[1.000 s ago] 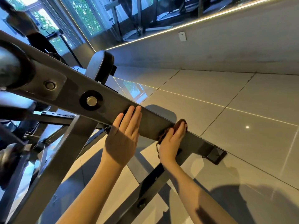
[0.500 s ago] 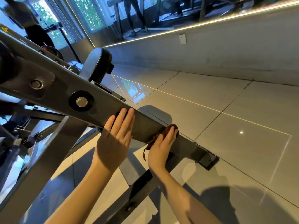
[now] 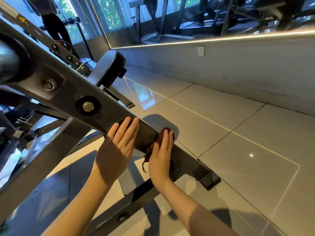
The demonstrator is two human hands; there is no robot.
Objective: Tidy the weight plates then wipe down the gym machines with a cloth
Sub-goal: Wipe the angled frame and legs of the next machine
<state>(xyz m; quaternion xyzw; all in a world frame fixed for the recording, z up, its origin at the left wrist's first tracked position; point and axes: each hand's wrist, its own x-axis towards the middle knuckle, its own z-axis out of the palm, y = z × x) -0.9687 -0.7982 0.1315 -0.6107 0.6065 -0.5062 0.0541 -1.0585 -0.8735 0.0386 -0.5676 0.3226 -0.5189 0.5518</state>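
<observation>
The left hand (image 3: 117, 149) lies flat, fingers straight, on the sloping grey bar (image 3: 71, 92) of the gym machine. Just right of it the right hand (image 3: 161, 155), fingers also straight, presses a dark red cloth (image 3: 151, 149) against the same bar. To wipe well, I judge it best to press evenly through the palm, run long overlapping strokes toward the foot (image 3: 210, 180) beyond the right hand, and gather the cloth's dangling end. Above the left hand sits a black pad (image 3: 109, 67); right of both hands, glossy floor tiles (image 3: 238, 150) reach a grey wall (image 3: 238, 68) with a socket (image 3: 200, 51) under a mirror (image 3: 187, 19).
</observation>
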